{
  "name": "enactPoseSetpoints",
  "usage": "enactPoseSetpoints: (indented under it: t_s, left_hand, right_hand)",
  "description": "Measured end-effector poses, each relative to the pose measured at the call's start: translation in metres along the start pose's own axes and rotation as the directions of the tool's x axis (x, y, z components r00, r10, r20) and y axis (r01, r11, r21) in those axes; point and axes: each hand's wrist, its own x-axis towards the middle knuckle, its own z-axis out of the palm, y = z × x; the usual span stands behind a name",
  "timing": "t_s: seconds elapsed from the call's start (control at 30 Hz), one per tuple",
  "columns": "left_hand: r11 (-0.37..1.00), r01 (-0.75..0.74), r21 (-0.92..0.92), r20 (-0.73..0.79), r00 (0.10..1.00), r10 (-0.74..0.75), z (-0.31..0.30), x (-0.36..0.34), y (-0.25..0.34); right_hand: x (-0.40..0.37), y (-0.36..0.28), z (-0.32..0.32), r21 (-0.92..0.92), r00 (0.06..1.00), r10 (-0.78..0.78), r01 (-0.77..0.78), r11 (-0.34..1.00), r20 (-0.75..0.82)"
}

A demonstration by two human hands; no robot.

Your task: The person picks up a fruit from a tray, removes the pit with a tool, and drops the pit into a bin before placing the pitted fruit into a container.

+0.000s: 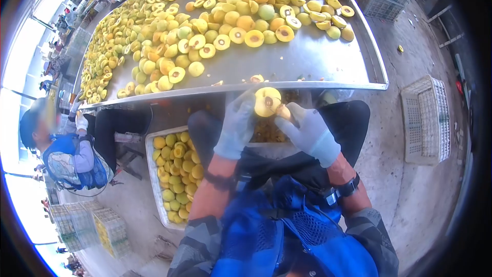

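Observation:
My left hand (237, 125), in a pale glove, holds a halved yellow fruit (267, 101) with its dark pit hollow facing up. My right hand (309, 132), also gloved, touches the fruit's lower right side with thumb and fingers; a small piece sits at its fingertips, too small to tell what it is. Both hands are just below the front edge of the steel table (307, 64), above my lap and blue apron.
Halved and whole yellow fruit (205, 25) cover the table's far part. A white crate of whole fruit (174, 174) stands on the floor at my left knee. An empty crate (426, 118) lies right. A person (72, 154) sits left.

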Motion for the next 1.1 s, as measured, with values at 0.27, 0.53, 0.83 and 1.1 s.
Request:
enactPoseSetpoints:
  t_s: [0.27,0.53,0.83,1.1]
  left_hand:
    - [0.967,-0.092,0.239,-0.268,0.951,0.157,0.018,0.000,-0.013]
    - [0.977,-0.212,-0.027,-0.338,0.922,0.191,0.036,0.001,-0.028]
    - [0.992,-0.087,-0.088,-0.479,0.877,0.035,0.044,0.003,-0.008]
    - [0.999,-0.011,0.031,-0.583,0.812,0.028,0.061,0.000,0.008]
  right_hand:
    - [0.007,-0.006,0.023,0.092,0.996,0.059,-0.065,0.994,0.067]
    - [0.010,0.005,0.041,0.254,0.997,0.075,-0.081,0.964,0.033]
    - [0.011,0.001,0.045,0.072,0.992,0.087,-0.094,0.993,0.086]
    - [0.005,-0.022,0.040,0.132,0.979,0.174,-0.187,0.973,0.108]
